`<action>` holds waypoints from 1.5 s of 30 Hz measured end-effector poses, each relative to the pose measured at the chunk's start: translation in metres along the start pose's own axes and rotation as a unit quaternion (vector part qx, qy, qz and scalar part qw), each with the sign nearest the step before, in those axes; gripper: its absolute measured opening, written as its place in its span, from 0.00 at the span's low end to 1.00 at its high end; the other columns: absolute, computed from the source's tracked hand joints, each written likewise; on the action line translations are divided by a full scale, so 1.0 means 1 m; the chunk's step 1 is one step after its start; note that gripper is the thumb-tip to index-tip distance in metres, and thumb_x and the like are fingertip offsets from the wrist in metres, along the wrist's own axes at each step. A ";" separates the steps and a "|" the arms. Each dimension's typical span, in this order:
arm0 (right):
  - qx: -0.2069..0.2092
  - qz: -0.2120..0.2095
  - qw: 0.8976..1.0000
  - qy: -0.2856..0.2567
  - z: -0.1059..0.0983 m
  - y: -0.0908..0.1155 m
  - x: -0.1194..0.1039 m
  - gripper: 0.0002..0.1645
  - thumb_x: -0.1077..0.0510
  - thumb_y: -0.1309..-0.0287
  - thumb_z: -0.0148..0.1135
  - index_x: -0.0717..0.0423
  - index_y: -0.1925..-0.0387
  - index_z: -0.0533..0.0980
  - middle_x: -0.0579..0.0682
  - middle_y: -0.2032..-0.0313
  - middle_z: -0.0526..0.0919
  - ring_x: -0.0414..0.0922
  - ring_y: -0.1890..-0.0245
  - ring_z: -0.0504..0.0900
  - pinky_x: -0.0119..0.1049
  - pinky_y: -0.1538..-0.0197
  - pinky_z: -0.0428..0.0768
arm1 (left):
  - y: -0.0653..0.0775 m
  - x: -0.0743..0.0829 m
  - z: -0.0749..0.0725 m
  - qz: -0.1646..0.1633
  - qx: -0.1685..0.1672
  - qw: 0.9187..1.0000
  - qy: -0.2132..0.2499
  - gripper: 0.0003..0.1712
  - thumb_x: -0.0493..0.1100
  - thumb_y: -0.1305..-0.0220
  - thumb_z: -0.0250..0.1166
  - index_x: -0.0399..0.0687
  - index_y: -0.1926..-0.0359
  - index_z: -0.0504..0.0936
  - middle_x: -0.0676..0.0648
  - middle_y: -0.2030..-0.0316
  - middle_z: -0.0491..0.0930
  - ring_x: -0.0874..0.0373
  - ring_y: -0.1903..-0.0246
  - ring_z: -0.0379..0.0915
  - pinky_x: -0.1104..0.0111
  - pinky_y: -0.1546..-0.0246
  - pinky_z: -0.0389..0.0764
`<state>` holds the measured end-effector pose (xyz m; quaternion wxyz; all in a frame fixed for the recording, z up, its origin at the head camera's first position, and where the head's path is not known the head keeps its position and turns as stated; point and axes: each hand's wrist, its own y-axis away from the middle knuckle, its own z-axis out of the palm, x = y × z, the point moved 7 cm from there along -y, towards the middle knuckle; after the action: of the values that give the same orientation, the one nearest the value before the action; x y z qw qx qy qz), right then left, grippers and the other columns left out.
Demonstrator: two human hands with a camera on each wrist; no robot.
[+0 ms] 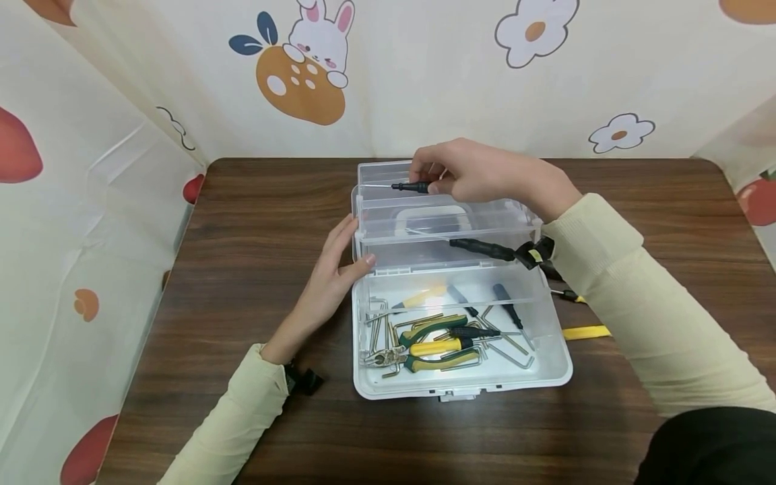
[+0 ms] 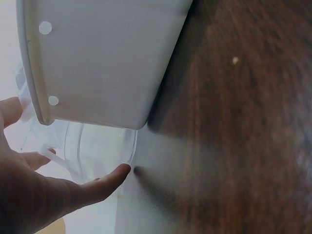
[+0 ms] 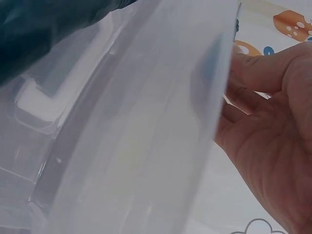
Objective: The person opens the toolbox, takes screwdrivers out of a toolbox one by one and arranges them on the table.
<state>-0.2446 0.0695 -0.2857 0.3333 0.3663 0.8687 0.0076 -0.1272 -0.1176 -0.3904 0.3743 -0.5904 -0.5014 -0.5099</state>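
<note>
A white toolbox [image 1: 554, 377] stands unfolded, with clear tiered trays [image 1: 388, 252] raised at its back. Over the rearmost tray, my right hand [image 1: 485, 172] pinches a small black-handled screwdriver [image 1: 409, 187], its thin shaft pointing left. In the right wrist view the tray wall hides the fingertips of that hand [image 3: 273, 117]. My left hand [image 1: 327, 279] rests against the trays' left side, thumb spread toward the front; the left wrist view has its thumb [image 2: 105, 187] beside the clear lid [image 2: 100, 146]. A longer black-handled screwdriver [image 1: 481, 248] lies in the middle tray.
Green-handled pliers [image 1: 433, 364], a yellow-handled screwdriver [image 1: 436, 347], several hex keys [image 1: 512, 353] and other screwdrivers lie in the box's bottom. A yellow strip-like thing [image 1: 585, 332] sits on the brown table [image 1: 273, 222] beyond the box's right wall. A patterned cloth wall [image 1: 424, 81] rises behind.
</note>
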 end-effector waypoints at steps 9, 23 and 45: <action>0.023 -0.011 1.000 0.011 -0.007 0.017 -0.008 0.17 0.71 0.28 0.51 0.56 0.44 0.77 0.55 0.46 0.83 0.54 0.43 0.81 0.51 0.37 0.80 | 0.000 0.001 0.000 0.001 0.000 1.000 -0.009 0.42 0.47 0.25 0.62 0.58 0.17 0.55 0.49 0.16 0.41 0.42 0.24 0.60 0.49 0.35 0.78; 0.053 0.012 0.998 0.024 -0.024 0.068 -0.001 0.18 0.66 0.26 0.52 0.52 0.40 0.75 0.51 0.42 0.82 0.51 0.40 0.80 0.55 0.37 0.79 | 0.001 0.000 0.000 0.004 0.003 1.000 -0.010 0.42 0.46 0.25 0.62 0.53 0.17 0.55 0.49 0.16 0.42 0.44 0.22 0.57 0.48 0.33 0.76; 0.198 0.061 0.975 0.079 -0.043 0.166 0.078 0.20 0.70 0.35 0.66 0.54 0.44 0.78 0.46 0.51 0.81 0.20 0.55 0.71 0.09 0.51 0.66 | 0.001 0.002 -0.001 0.008 0.007 1.000 -0.018 0.42 0.47 0.25 0.62 0.53 0.17 0.55 0.49 0.16 0.43 0.48 0.18 0.43 0.45 0.28 0.70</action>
<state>-0.2048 0.2506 -0.2540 0.1832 0.4754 0.8527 -0.1152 -0.1268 -0.1185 -0.3886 0.3731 -0.6006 -0.5067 -0.4932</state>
